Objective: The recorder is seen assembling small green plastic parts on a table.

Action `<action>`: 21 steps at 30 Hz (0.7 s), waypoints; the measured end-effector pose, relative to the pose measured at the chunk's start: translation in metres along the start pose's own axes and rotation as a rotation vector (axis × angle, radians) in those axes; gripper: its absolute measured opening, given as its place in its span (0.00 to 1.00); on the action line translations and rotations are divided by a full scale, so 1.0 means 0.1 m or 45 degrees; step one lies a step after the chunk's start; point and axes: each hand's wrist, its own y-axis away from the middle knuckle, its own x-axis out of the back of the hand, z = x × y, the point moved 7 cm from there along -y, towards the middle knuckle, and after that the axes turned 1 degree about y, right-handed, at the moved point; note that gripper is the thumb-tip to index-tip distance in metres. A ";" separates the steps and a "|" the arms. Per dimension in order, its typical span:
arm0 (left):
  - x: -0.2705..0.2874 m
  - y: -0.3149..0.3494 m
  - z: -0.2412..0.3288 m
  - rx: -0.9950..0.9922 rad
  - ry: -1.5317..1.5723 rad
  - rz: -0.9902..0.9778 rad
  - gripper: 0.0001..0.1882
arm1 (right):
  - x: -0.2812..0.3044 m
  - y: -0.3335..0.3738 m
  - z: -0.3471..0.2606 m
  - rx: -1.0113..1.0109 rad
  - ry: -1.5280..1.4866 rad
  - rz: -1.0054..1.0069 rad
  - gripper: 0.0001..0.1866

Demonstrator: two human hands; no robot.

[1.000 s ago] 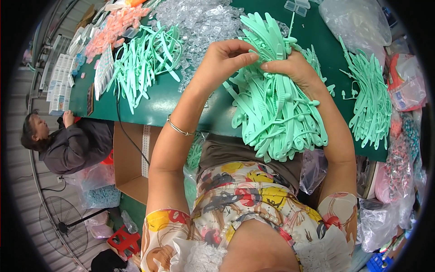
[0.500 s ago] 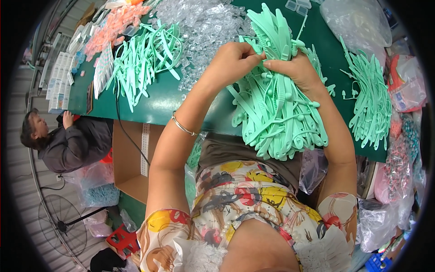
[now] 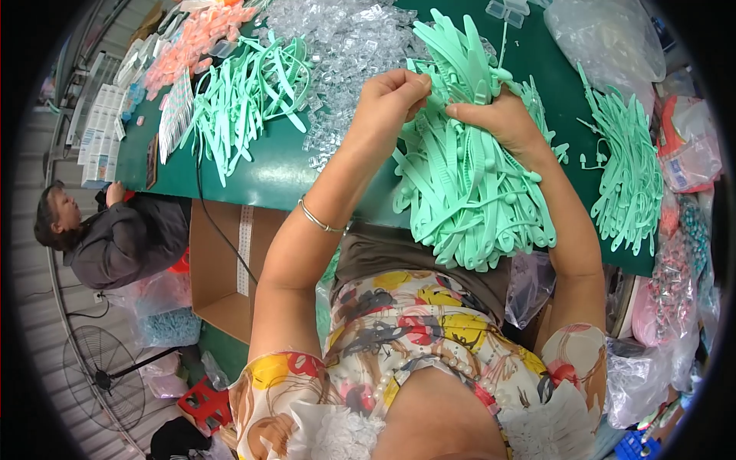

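Note:
A thick bundle of mint-green plastic straps [image 3: 475, 195], with ridged middles and small round knobs, lies over the table's near edge. My right hand [image 3: 512, 126] is closed round its upper part, thumb across the front, and the strap ends fan out above. Just left of the bundle, my left hand [image 3: 392, 93] is raised with its fingers pinched together. Whether anything is between those fingertips is too small to make out. A thin green stem [image 3: 503, 42] sticks up beside the bundle's top.
Two more heaps of green straps lie on the green table [image 3: 268, 178]: a left heap [image 3: 245, 100] and a right heap [image 3: 625, 169]. Clear plastic pieces [image 3: 337, 61] and orange pieces [image 3: 199, 42] are piled behind. A cardboard box [image 3: 218, 268] stands below. Another person [image 3: 130, 238] is at the left.
My left hand has drawn back a little to the left, away from the bundle and my right thumb. My right hand keeps its hold, nearly still.

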 end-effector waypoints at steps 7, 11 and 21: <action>0.18 -0.12 0.05 -0.213 -0.744 0.025 0.09 | 0.01 0.03 -0.03 -0.063 -0.272 0.034 0.20; 0.01 0.12 0.43 -1.041 -1.043 0.335 0.06 | 0.05 -0.02 0.00 -0.055 -0.219 -0.021 0.19; -0.21 0.08 0.24 -0.614 -0.490 0.022 0.06 | 0.00 0.00 -0.02 -0.038 -0.259 -0.027 0.19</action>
